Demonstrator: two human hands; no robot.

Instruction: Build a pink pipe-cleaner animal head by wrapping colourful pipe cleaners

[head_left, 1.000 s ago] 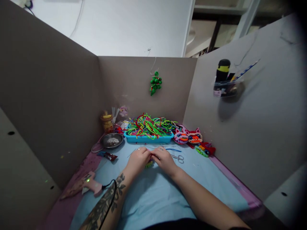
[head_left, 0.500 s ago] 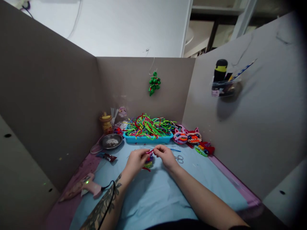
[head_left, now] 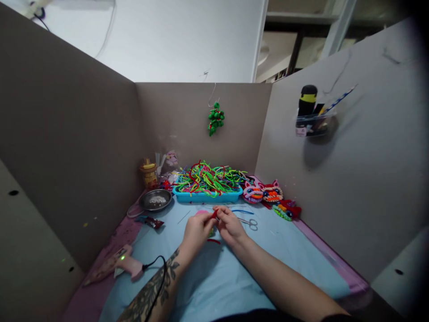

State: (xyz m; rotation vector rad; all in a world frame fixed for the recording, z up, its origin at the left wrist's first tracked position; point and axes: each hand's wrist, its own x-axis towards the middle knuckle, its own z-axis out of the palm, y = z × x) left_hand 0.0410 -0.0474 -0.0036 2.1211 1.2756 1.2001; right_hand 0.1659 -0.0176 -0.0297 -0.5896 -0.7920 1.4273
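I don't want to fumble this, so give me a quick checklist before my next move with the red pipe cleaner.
1. Left hand and right hand both pinch the red pipe cleaner: ok.
2. Scissors lie beside the right hand: ok.
3. Glue gun lies apart from both hands: ok.
4. Blue tray heaped with pipe cleaners: ok.
5. Shape of the coloured piece under the fingers: cannot tell, mostly hidden.

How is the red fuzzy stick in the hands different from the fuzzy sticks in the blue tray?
The red fuzzy stick is one piece, pinched between the left hand and right hand; the tray sticks lie in a tangled heap in the blue tray. The red fuzzy stick is one colour; the tray sticks mix green, red and yellow. Both are thin and bendy.
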